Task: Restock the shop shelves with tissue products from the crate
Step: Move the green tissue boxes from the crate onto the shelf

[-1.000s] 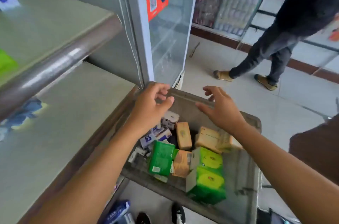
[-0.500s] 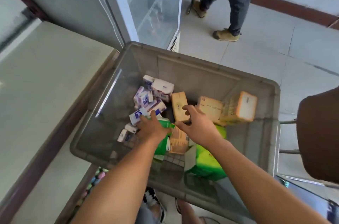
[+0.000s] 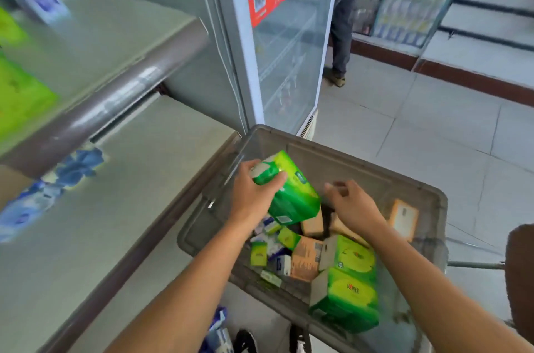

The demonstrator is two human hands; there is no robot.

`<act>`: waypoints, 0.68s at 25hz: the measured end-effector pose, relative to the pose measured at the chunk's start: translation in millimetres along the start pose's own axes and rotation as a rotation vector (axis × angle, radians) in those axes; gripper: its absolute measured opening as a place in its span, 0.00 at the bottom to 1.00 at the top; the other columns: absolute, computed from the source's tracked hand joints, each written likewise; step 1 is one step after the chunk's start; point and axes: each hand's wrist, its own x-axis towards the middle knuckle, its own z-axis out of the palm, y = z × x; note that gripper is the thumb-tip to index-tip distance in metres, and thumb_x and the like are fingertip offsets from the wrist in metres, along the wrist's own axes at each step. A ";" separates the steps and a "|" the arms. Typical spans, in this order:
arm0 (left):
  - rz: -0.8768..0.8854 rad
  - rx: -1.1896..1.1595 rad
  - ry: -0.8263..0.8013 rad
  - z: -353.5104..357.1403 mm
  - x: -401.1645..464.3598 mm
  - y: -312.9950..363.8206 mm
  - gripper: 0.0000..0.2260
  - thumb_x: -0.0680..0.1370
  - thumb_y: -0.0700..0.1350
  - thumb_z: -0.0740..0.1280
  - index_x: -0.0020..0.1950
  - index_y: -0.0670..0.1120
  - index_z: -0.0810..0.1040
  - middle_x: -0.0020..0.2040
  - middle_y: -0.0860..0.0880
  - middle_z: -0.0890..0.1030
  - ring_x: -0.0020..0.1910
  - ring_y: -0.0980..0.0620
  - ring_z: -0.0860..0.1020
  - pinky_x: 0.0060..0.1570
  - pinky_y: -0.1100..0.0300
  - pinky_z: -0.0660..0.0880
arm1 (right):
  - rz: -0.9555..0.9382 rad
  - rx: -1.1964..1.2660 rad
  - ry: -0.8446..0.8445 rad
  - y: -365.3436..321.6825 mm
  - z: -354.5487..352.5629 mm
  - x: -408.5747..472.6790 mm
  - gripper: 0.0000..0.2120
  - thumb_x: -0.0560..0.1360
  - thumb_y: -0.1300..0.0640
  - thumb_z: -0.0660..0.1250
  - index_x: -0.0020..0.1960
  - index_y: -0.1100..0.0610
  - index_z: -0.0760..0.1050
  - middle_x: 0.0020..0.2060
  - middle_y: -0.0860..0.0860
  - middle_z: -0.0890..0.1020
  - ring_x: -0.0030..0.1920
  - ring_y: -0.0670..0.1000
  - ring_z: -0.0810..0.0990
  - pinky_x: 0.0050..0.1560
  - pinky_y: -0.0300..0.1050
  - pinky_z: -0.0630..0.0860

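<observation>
A grey plastic crate [image 3: 341, 154] stands in front of me, holding several tissue packs in green, tan and blue-white wrappers. My left hand [image 3: 254, 193] grips one end of a green tissue pack [image 3: 291, 193], held tilted above the crate's left side. My right hand [image 3: 351, 205] hovers just right of that pack, fingers curled, holding nothing. Below it lie tan packs [image 3: 306, 261] and two large green packs [image 3: 346, 283]. The grey shop shelves [image 3: 121, 179] stand to my left.
The upper shelf [image 3: 95, 43] carries green and blue-white packs at its far left. A glass-door fridge [image 3: 277, 43] stands behind the crate. A person's legs [image 3: 341, 35] are beside it on the tiled floor. A brown stool [image 3: 520, 274] sits at right.
Both hands were down among the packs; my left hand has lifted a green pack out above the crate. My view has tilted up toward the shelves.
</observation>
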 end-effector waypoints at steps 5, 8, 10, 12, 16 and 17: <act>0.323 -0.415 -0.013 -51.3 -32.8 67.1 0.26 0.64 0.51 0.75 0.59 0.50 0.71 0.50 0.53 0.80 0.45 0.59 0.80 0.42 0.66 0.75 | 0.141 0.553 -0.552 -86.2 -42.8 -28.2 0.36 0.72 0.25 0.44 0.60 0.47 0.77 0.50 0.53 0.85 0.48 0.56 0.84 0.37 0.43 0.76; 0.477 -0.452 -0.010 -69.8 -49.2 87.1 0.26 0.65 0.49 0.73 0.60 0.49 0.69 0.49 0.54 0.80 0.46 0.56 0.80 0.43 0.62 0.76 | 0.081 0.600 -0.775 -121.3 -58.3 -39.6 0.42 0.71 0.25 0.41 0.59 0.53 0.80 0.49 0.57 0.84 0.45 0.58 0.84 0.30 0.40 0.76; 0.522 -0.439 -0.025 -82.7 -55.9 95.6 0.27 0.65 0.48 0.74 0.61 0.49 0.68 0.49 0.57 0.81 0.46 0.57 0.79 0.44 0.63 0.77 | 0.026 0.637 -0.818 -141.1 -64.9 -47.5 0.34 0.74 0.31 0.49 0.56 0.54 0.81 0.47 0.59 0.83 0.37 0.55 0.83 0.25 0.38 0.75; 0.526 -0.413 -0.061 -97.1 -60.3 103.3 0.32 0.64 0.52 0.77 0.63 0.48 0.67 0.52 0.58 0.80 0.48 0.59 0.79 0.45 0.65 0.76 | -0.029 0.676 -0.782 -153.7 -68.6 -53.4 0.23 0.77 0.39 0.55 0.56 0.54 0.80 0.44 0.57 0.83 0.33 0.52 0.82 0.22 0.37 0.73; 0.499 -0.352 -0.060 -126.1 -68.4 120.9 0.43 0.60 0.70 0.74 0.65 0.46 0.68 0.59 0.52 0.76 0.55 0.63 0.77 0.51 0.69 0.73 | -0.190 0.695 -0.637 -166.9 -71.0 -55.0 0.17 0.75 0.45 0.63 0.60 0.50 0.76 0.48 0.55 0.82 0.39 0.51 0.81 0.33 0.40 0.76; 0.503 -0.339 -0.050 -133.0 -70.1 123.5 0.43 0.60 0.71 0.73 0.66 0.46 0.68 0.61 0.52 0.76 0.57 0.64 0.76 0.52 0.70 0.72 | -0.226 0.702 -0.613 -171.3 -71.3 -57.2 0.16 0.75 0.47 0.65 0.60 0.49 0.76 0.50 0.55 0.82 0.41 0.51 0.81 0.35 0.42 0.76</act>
